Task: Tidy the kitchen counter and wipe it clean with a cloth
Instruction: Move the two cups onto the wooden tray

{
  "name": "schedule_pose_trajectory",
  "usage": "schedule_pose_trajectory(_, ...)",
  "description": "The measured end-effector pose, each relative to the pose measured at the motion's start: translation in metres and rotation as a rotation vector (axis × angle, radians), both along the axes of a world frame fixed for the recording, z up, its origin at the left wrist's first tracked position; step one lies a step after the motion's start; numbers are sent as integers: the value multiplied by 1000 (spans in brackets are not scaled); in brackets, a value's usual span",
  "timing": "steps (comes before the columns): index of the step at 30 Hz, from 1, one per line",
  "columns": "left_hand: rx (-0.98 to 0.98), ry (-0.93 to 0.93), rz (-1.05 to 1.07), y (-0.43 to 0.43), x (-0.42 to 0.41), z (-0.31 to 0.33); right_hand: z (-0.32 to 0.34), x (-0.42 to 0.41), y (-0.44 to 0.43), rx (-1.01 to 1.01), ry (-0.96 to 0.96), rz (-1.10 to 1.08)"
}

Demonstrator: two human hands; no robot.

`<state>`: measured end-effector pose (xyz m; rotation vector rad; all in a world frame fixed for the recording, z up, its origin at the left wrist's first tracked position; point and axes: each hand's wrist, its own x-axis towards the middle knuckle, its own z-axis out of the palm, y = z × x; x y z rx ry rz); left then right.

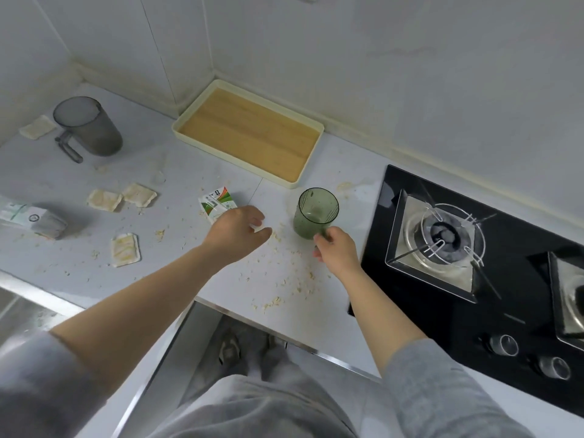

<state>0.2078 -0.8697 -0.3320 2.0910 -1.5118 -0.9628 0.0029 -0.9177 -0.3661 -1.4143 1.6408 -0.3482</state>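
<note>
Right grip (337,254): we hold cup (316,213) by its handle.
Left grip (237,230): wide, holding nothing, carton (217,202) just at our 11 o'clock.
Table (331,172): crumbs (272,301) scattered.

The pale counter (344,159) has a tray (249,134) far back, a grey jug (88,128) far left, and a green cup (314,216) near the stove (505,279). A small carton (216,202), flat packets (124,249) and crumbs (275,301) lie on it too.

walls (347,42): white panels | hob (426,327): black glass (right side) | sink (19,311): steel, left
</note>
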Motion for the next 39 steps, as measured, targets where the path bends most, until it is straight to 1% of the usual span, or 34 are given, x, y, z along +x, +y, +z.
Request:
schedule_pose_trajectory(4,-3,-4,27,-12,3,0,4,2,-9,-22,-96,-29)
schedule_pose_trajectory(9,-43,24,129,-21,29,1,23,28,-24,-89,-158,60)
schedule_pose_trajectory(15,-90,-5,342,-14,90,9,38,98,-47,-89,-199,175)
schedule_pose_trajectory(21,-123,-18,549,0,161,3,40,174,-59,-97,-249,278)
schedule_pose_trajectory(28,-133,-82,759,-15,247,-8,42,247,-69,-116,-239,372)
schedule_pose_trajectory(32,-123,-96,830,-29,290,-21,38,275,-77,-124,-236,357)
schedule_pose_trajectory(34,-81,-107,881,-35,307,-26,35,285,-80,-127,-235,350)
schedule_pose_trajectory(36,-39,-99,893,-39,319,-30,31,294,-83,-130,-228,354)
schedule_pose_trajectory(39,-42,-33,873,-45,331,-38,22,307,-86,-132,-221,358)
